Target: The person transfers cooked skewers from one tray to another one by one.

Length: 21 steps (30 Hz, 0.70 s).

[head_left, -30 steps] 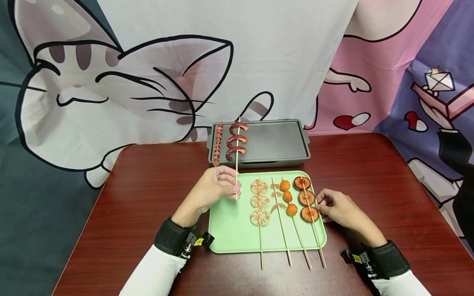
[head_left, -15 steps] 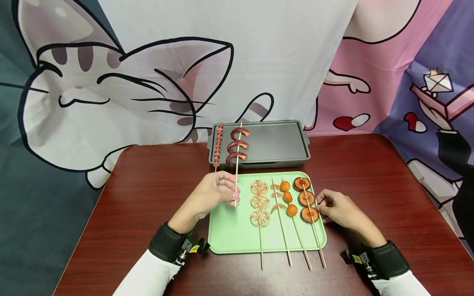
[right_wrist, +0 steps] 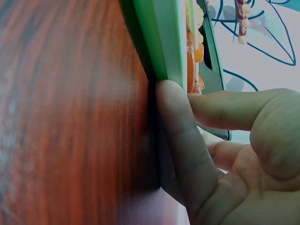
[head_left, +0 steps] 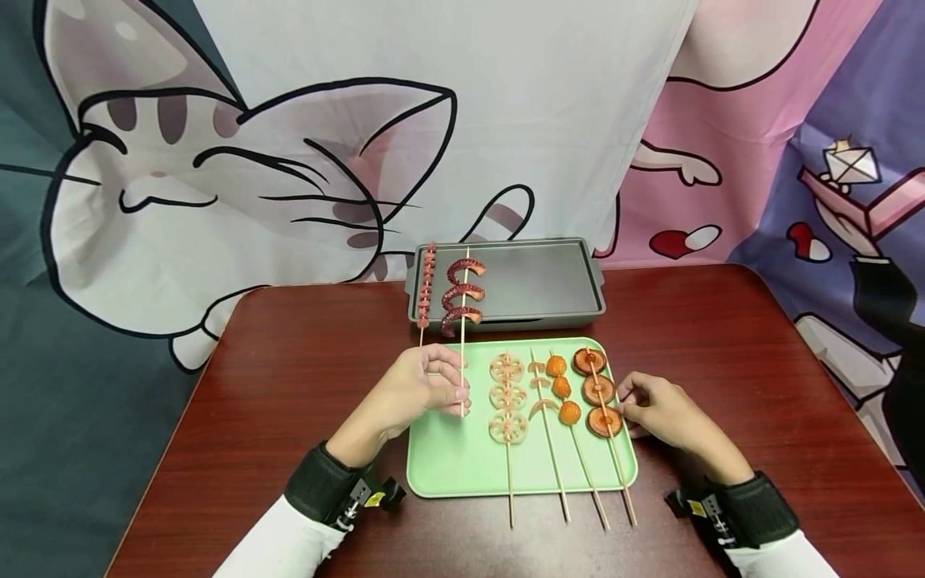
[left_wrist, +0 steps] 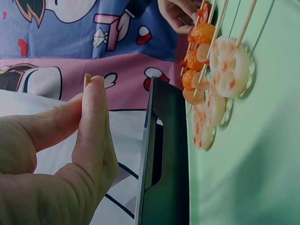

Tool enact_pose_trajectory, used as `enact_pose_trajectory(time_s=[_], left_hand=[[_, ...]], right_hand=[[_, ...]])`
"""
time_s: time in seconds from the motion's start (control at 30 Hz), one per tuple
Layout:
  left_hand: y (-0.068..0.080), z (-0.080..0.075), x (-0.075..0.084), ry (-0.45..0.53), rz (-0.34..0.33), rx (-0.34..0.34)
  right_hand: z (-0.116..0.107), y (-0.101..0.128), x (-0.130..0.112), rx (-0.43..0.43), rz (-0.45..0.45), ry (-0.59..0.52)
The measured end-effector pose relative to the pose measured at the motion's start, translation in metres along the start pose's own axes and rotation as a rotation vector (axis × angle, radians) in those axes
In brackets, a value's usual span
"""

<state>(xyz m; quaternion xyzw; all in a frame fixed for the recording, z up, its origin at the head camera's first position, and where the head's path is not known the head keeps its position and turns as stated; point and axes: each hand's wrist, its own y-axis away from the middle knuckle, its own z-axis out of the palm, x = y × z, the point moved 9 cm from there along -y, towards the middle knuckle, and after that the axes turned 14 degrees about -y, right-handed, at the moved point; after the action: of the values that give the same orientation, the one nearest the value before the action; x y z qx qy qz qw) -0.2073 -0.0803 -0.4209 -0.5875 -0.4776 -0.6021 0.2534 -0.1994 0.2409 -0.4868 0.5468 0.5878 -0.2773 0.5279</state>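
My left hand (head_left: 429, 384) pinches the bare lower end of a skewer of curled octopus tentacles (head_left: 463, 295) between thumb and fingers. In the head view the tentacles overlap the left part and front edge of a grey pan (head_left: 542, 277). In the left wrist view the stick's end (left_wrist: 87, 80) shows at the fingertips. My right hand (head_left: 661, 408) grips the right rim of a light green tray (head_left: 455, 474), with the rim (right_wrist: 168, 47) pinched between thumb and finger. On this tray lie lotus root (head_left: 507, 395), pale-slice (head_left: 539, 384), orange-ball (head_left: 562, 388) and mushroom (head_left: 599, 391) skewers.
A skewer of small pink pieces (head_left: 426, 287) lies along the pan's left side, its stick reaching over the front. The tray stands before the pan on a brown wooden table (head_left: 289, 361). Behind hangs a printed cloth (head_left: 549, 104). The skewers' sticks stick out past the tray's front edge.
My left hand has drawn the tentacle skewer a little towards me, so the tentacles sit nearer the pan's front edge. My right hand stays at the tray's rim.
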Motion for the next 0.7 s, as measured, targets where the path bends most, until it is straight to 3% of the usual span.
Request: enact_pose_trajectory(time_s=[0.7], left_hand=[[0.016,0.015,-0.010,-0.005,-0.049,-0.028]], right_hand=[[0.000,0.001,-0.002,0.002,-0.016,0.026]])
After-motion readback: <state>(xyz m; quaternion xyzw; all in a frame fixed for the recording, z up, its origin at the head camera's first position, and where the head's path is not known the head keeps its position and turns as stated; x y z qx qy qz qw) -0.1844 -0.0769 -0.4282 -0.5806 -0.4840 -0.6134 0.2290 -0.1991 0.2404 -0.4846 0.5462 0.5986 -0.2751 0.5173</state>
